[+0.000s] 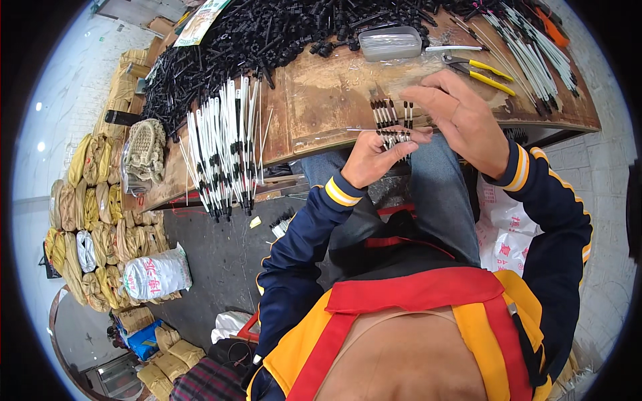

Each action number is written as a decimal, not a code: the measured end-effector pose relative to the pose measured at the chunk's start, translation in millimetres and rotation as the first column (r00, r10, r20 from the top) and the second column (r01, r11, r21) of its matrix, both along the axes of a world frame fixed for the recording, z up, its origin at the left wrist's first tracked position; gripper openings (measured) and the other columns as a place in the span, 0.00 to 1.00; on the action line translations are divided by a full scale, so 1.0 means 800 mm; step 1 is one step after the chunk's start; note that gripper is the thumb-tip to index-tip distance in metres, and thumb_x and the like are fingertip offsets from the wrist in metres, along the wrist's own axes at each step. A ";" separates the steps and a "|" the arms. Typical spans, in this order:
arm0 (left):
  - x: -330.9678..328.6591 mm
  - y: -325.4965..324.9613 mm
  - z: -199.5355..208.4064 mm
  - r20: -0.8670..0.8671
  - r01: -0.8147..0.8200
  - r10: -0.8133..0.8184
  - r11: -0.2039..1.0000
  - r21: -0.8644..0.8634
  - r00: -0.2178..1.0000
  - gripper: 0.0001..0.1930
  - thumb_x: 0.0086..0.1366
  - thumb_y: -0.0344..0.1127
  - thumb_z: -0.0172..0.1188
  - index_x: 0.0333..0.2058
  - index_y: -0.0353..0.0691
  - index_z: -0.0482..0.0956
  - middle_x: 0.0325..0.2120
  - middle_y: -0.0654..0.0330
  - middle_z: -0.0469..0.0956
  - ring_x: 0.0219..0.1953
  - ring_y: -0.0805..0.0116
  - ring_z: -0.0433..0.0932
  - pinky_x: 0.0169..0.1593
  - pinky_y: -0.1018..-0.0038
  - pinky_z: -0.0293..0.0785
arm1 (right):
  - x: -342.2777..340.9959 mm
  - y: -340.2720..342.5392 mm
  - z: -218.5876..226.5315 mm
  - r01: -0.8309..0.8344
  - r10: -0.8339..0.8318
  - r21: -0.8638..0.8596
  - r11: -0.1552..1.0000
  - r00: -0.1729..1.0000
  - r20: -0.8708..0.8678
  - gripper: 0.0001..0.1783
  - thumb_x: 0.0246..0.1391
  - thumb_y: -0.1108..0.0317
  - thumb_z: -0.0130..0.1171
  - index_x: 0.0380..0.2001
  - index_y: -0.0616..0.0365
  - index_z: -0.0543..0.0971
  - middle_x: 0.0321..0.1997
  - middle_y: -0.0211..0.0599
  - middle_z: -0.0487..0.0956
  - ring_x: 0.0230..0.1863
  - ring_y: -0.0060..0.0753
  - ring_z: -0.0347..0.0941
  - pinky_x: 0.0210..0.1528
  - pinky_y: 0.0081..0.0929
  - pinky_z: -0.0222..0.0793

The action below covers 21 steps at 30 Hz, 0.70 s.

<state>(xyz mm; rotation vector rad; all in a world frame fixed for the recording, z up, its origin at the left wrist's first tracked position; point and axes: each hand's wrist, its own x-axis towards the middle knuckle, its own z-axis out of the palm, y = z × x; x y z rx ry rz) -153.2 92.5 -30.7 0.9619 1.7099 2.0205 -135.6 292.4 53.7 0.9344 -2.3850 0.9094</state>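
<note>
My left hand point(368, 158) is closed on a row of thin white rods with black ends point(386, 120), held over my lap at the table's near edge. Their black tips point away from me, and more ends show below the fingers. Just to the right, my right hand point(463, 115) hovers with its fingers stretched out toward the rods. Nothing shows in it, though its palm side is partly hidden. A pair of yellow-handled pliers point(491, 73) lies beyond my right hand. Nearby is a clear plastic box point(390, 43) of thin metal pins.
A big heap of black plastic parts point(254, 47) covers the back of the wooden table point(321, 93). White rods with black ends point(224, 147) overhang its left edge; another bundle point(528, 47) lies at right. A woven bundle point(145, 148) and a white sack point(157, 274) are left.
</note>
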 end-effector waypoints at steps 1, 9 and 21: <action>-0.001 0.000 0.000 0.001 0.000 0.000 1.000 0.000 1.000 0.10 0.67 0.28 0.57 0.44 0.31 0.81 0.45 0.53 0.82 0.51 0.65 0.79 0.54 0.71 0.73 | -0.002 0.001 0.000 -0.003 0.004 0.021 1.000 0.999 -0.052 0.20 0.51 0.83 0.54 0.49 0.60 0.77 0.42 0.42 0.72 0.41 0.41 0.71 0.43 0.30 0.69; -0.003 0.003 -0.001 0.020 0.022 -0.022 1.000 0.005 1.000 0.09 0.66 0.26 0.57 0.43 0.31 0.81 0.45 0.53 0.82 0.51 0.64 0.79 0.55 0.71 0.72 | -0.011 0.009 -0.002 -0.030 0.045 0.087 0.996 0.984 -0.170 0.19 0.50 0.81 0.56 0.48 0.62 0.76 0.42 0.44 0.73 0.42 0.46 0.71 0.45 0.32 0.69; -0.004 0.003 0.007 -0.033 0.027 -0.028 0.998 -0.049 0.999 0.09 0.66 0.25 0.57 0.43 0.31 0.81 0.42 0.55 0.82 0.51 0.64 0.79 0.54 0.70 0.72 | -0.002 0.001 -0.002 0.017 0.003 0.119 0.993 0.985 -0.172 0.25 0.45 0.81 0.57 0.51 0.62 0.75 0.43 0.45 0.72 0.44 0.46 0.71 0.46 0.33 0.69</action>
